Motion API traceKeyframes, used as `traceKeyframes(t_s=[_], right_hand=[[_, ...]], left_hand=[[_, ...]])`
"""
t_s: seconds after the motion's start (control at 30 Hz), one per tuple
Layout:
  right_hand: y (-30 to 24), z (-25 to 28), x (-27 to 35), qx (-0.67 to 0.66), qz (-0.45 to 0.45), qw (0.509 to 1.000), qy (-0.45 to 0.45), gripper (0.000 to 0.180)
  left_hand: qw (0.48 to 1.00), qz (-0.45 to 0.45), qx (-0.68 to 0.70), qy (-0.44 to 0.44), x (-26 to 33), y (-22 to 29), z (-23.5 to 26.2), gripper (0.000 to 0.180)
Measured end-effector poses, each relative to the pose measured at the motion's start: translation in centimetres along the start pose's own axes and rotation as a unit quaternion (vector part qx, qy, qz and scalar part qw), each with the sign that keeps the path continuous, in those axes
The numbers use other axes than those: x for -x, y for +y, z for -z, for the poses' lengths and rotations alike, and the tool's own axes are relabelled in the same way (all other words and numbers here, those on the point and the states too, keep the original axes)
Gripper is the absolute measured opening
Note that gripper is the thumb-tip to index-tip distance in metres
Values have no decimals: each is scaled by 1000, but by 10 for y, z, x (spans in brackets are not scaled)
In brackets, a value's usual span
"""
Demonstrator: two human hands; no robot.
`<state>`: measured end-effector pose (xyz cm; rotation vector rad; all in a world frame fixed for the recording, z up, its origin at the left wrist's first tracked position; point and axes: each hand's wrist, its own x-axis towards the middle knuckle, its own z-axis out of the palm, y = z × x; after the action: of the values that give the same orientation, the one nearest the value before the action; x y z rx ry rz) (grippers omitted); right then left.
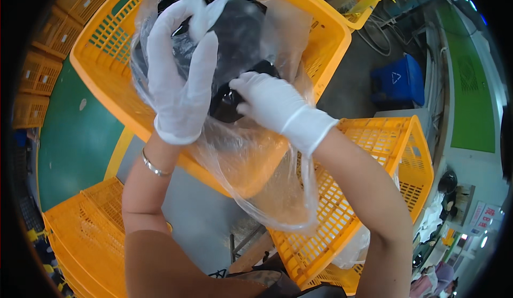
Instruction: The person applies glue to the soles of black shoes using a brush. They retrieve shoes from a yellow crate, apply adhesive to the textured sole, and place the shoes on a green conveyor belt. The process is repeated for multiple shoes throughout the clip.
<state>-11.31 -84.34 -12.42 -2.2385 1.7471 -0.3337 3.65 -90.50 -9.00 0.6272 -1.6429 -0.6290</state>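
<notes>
Left hand (180,92), white-gloved: my thumb and fingers spread in a wide curve; whether the fingertips catch any film, I cannot tell. Right hand (275,101), white-gloved: my fingers curled closed on a glossy black piece (225,104). That piece: amid a clear plastic bag (267,194), crumpled, over a yellow crate (101,101). Beyond: green floor (72,132), smooth; blue bin (402,81), right; stacked crates (36,76), far left.
</notes>
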Motion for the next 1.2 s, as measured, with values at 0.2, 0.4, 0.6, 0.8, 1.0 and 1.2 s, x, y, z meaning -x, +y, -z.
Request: traceKeyframes(t_s=[0.2, 0.4, 0.6, 0.8, 1.0, 1.2], right_hand=[[-15, -24, -22, 94, -20, 982, -163, 33], [-13, -19, -16, -22, -61, 974, -219, 40], [-32, 16, 4, -66, -93, 990, -83, 38], [-41, 126, 76, -435, -194, 855, 206, 42], [-50, 154, 240, -630, -165, 661, 373, 59], [-120, 160, 409, -556, -210, 577, 561, 64]], left_hand=[[998, -39, -44, -29, -1, 5, 3, 40], [994, -21, -100, -34, 4, 4, 0, 36], [977, -84, -195, -7, 2, -7, 0, 30], [964, -73, -252, -43, -2, -5, 0, 23], [853, -180, -446, -204, -4, -22, -11, 17], [730, -200, -570, -320, 6, -16, -46, 15]])
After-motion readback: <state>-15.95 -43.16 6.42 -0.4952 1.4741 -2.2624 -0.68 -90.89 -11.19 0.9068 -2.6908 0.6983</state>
